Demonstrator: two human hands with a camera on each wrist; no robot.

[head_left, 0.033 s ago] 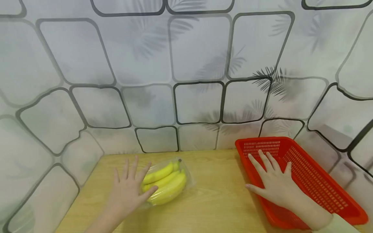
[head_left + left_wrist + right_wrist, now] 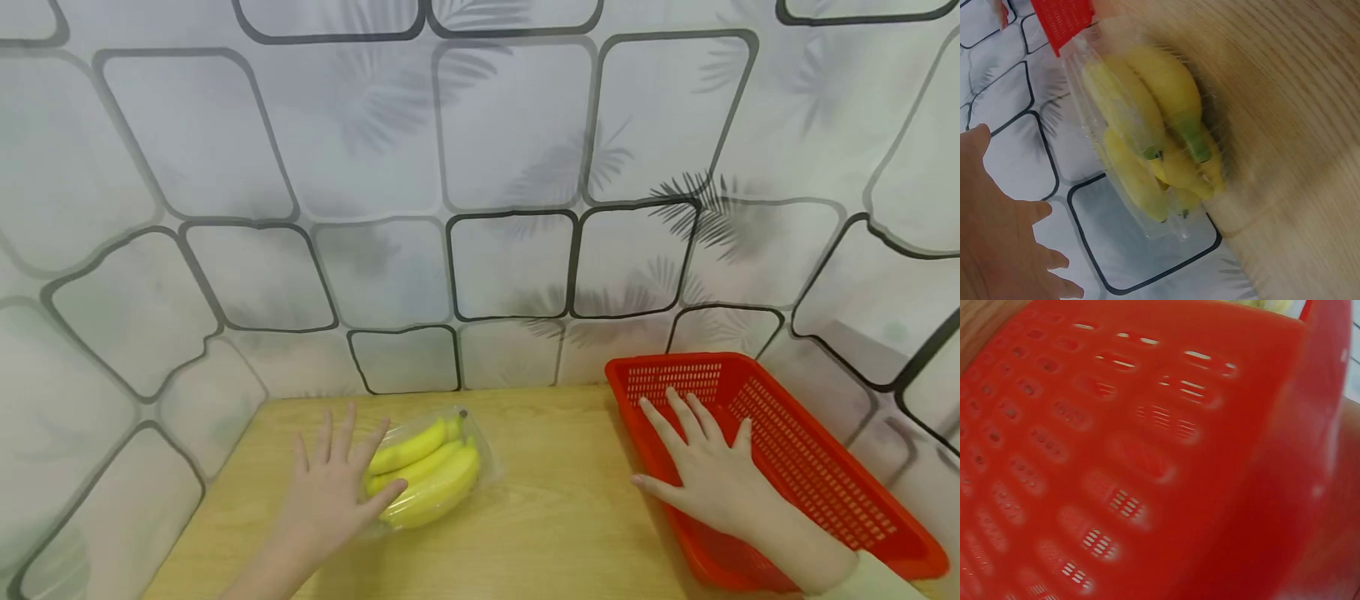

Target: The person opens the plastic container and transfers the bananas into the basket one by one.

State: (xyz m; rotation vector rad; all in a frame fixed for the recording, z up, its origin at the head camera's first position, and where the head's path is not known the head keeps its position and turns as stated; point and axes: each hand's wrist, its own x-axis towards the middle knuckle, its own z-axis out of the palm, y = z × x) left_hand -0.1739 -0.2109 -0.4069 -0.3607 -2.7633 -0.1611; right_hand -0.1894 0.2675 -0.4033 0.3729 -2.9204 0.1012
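Note:
A bunch of yellow bananas (image 2: 431,487) in clear plastic wrapping lies on the table, left of centre. My left hand (image 2: 326,492) is spread at its left side, fingers straight. In the left wrist view that hand (image 2: 1004,225) appears apart from the wrapped bananas (image 2: 1135,119). Fingers fanned out, my right hand (image 2: 716,479) is over the red plastic basket (image 2: 817,446) and holds nothing. Whether it touches the basket cannot be told. The slotted basket wall (image 2: 1116,425) fills most of the right wrist view and hides the fingers there.
The light wood table (image 2: 555,500) extends between the bananas and the basket. Behind it and at both sides rises a pale cloth or sheet (image 2: 510,267) with dark rounded outlines and leaf prints. The basket stands near the right side.

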